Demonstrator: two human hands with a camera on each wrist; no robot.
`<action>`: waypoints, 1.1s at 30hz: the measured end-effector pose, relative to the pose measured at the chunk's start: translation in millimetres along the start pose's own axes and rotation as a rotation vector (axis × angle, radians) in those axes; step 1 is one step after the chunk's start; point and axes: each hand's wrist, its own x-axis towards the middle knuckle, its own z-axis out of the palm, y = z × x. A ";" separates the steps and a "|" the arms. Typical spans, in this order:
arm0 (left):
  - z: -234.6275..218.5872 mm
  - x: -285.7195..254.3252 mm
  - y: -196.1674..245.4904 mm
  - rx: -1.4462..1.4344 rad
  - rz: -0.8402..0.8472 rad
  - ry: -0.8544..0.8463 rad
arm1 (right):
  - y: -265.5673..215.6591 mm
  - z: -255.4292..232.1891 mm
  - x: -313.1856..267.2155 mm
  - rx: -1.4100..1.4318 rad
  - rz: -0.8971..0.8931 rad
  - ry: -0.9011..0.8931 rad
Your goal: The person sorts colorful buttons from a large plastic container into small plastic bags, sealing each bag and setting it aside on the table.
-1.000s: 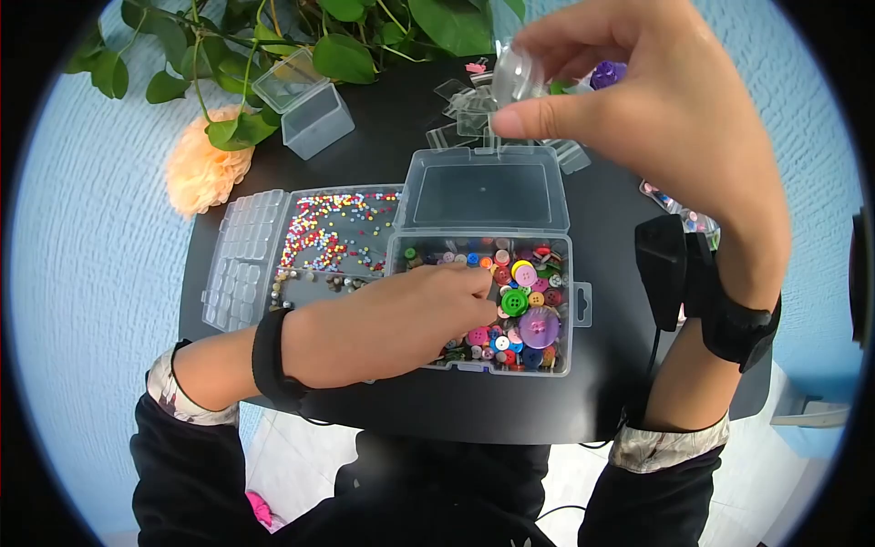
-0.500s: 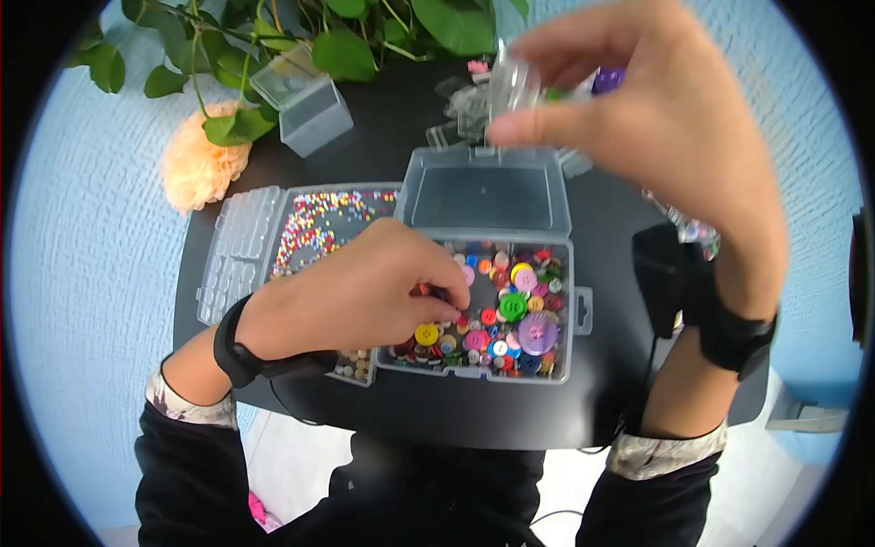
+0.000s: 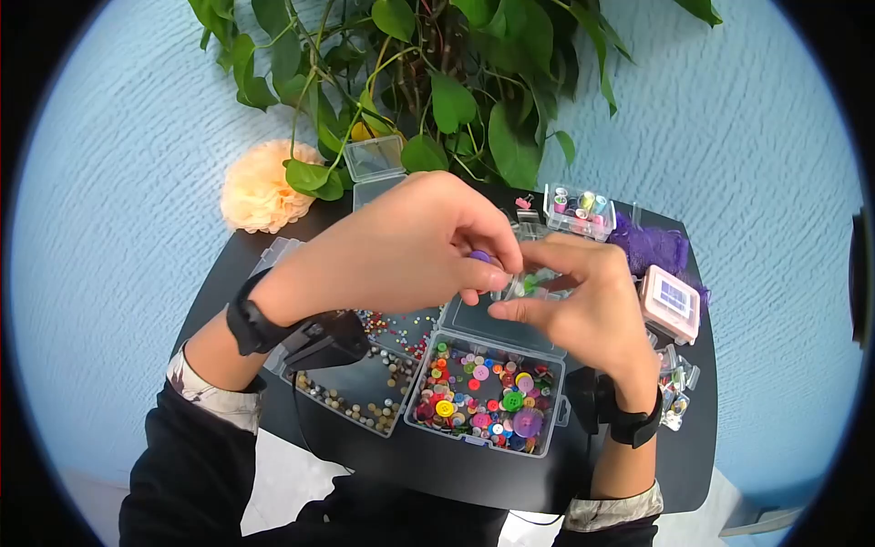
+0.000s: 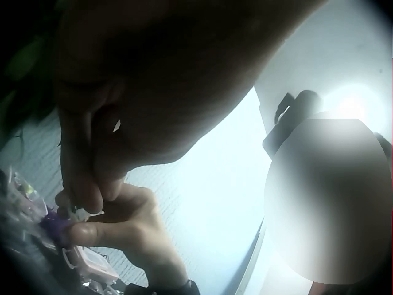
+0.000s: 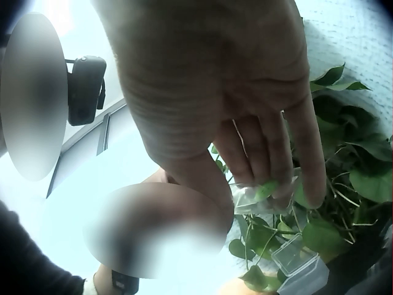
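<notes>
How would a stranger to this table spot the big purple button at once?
On the black table, find the open clear box of mixed buttons. Near its front right corner, as the person sees it, just in front of a bright green button, lies the purple button. It looks wider than every button around it, the green one included.
</notes>
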 end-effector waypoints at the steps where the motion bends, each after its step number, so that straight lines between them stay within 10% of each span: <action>1: 0.0 2.7 0.0 0.023 -0.039 0.002 | -1.6 1.0 0.1 -0.005 0.014 -0.015; 19: -14.0 11.2 8.7 0.027 -0.195 -0.085 | -2.8 7.7 1.6 0.100 0.057 -0.008; 33: 24.7 2.1 -11.4 -0.174 0.050 0.451 | -0.6 12.4 2.3 0.096 0.026 0.029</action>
